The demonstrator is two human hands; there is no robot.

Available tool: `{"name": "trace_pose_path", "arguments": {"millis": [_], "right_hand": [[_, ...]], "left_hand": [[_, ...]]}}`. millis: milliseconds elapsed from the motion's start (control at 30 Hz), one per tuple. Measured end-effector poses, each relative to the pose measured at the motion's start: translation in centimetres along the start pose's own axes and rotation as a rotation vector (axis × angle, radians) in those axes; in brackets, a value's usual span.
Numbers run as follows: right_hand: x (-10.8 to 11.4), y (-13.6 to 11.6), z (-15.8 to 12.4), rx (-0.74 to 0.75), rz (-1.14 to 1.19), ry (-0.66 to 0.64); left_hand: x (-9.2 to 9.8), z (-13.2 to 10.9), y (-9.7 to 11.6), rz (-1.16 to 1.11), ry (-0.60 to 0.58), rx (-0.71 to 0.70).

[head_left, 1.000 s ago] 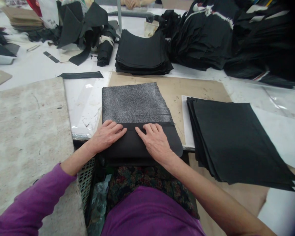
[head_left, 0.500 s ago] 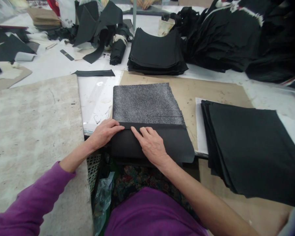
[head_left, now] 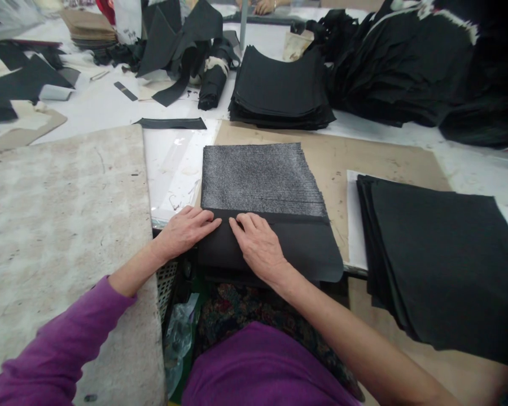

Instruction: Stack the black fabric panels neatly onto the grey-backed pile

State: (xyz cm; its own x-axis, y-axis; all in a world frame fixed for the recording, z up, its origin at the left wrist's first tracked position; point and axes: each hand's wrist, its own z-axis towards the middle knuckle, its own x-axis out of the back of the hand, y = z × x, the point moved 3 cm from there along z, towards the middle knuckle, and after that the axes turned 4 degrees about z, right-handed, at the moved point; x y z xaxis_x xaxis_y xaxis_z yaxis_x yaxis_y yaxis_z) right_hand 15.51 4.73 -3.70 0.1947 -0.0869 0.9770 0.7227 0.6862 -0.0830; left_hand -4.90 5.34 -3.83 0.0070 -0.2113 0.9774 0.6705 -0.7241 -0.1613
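A black sheet point(head_left: 296, 248) lies at the table's front edge, its lower part hanging over. Along its far side runs a narrow black folded strip point(head_left: 296, 219). Behind the strip is a fanned stack of grey speckled pieces point(head_left: 254, 175). My left hand point(head_left: 189, 230) rests on the left end of the strip, thumb stretched out and fingers bent over it. Close beside it, my right hand point(head_left: 259, 243) presses its fingertips on the strip, fingers slightly apart. The thumbs and fingertips of the two hands nearly meet.
At right a stack of black sheets point(head_left: 440, 265) overhangs the table edge. Another black stack point(head_left: 281, 87) and a large tied black bundle point(head_left: 402, 67) stand behind. A pale stained board point(head_left: 68, 225) fills the left. Another person's hand point(head_left: 263, 7) shows at the far top.
My left thumb has slid a little right along the strip, and my right fingers have drawn closer together. The whole view has shifted slightly, with things appearing further right.
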Motion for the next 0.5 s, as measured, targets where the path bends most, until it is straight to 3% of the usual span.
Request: {"name": "trace_pose_path", "arguments": {"millis": [100, 267, 500], "right_hand": [[-0.7, -0.9, 0.5, 0.025, 0.026, 0.033], [-1.1, -1.2, 0.5, 0.011, 0.038, 0.024], [-0.6, -1.3, 0.8, 0.015, 0.017, 0.007]], "left_hand": [[-0.4, -0.2, -0.3, -0.095, 0.029, 0.063], [-1.2, -1.1, -1.6, -0.414, 0.217, 0.249], [-1.2, -1.8, -1.7, -0.329, 0.195, 0.182]]}}
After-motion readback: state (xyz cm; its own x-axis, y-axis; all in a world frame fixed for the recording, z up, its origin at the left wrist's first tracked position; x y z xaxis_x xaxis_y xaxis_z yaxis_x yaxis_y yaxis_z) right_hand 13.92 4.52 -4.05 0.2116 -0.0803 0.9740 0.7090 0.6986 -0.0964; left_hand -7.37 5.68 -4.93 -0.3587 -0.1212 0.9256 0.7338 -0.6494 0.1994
